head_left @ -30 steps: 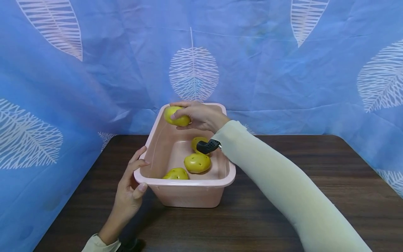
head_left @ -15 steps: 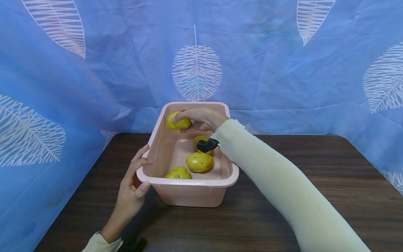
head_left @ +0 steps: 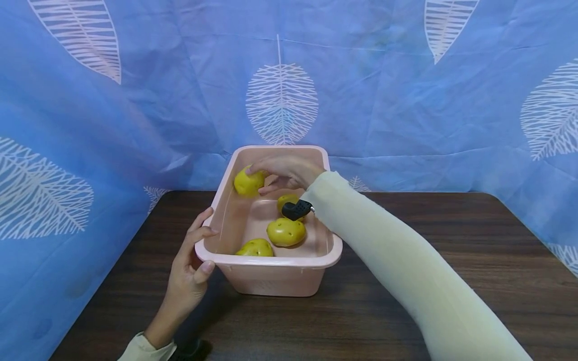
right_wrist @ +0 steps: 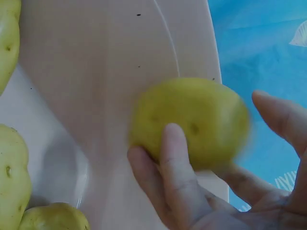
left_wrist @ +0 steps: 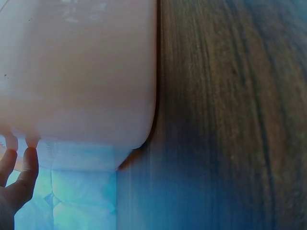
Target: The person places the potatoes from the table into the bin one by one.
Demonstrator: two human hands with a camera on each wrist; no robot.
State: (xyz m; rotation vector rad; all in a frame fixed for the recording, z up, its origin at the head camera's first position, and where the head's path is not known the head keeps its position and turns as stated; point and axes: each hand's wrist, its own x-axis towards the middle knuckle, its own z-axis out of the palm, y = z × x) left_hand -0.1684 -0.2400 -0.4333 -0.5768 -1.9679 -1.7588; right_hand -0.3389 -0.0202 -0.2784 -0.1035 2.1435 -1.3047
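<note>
My left hand [head_left: 188, 271] holds the near left corner of a pink plastic tub [head_left: 271, 261], its thumb on the front of the rim and its fingers over the left side. In the left wrist view, fingertips meet the tub's wall [left_wrist: 86, 86]. Inside the tub's far end is my right hand [head_left: 282, 171], beside a yellow potato [head_left: 249, 181]. The right wrist view shows this potato blurred, fingers against its side and the thumb spread away from it. Farther down in the tub lie three more potatoes: one nearest me [head_left: 255, 247], one mid-tub [head_left: 286, 232], one partly hidden behind a black wrist device.
The tub stands on a dark wooden table [head_left: 433, 240]. A blue cloth with white leaf prints [head_left: 384, 100] hangs behind the table and along its left side. The black wrist device [head_left: 296, 209] hangs under the right sleeve, over the tub.
My right hand has lowered the potato into the tub's far end; its fingers have loosened, and the potato has shifted slightly left and down. The left hand keeps its place on the rim.
</note>
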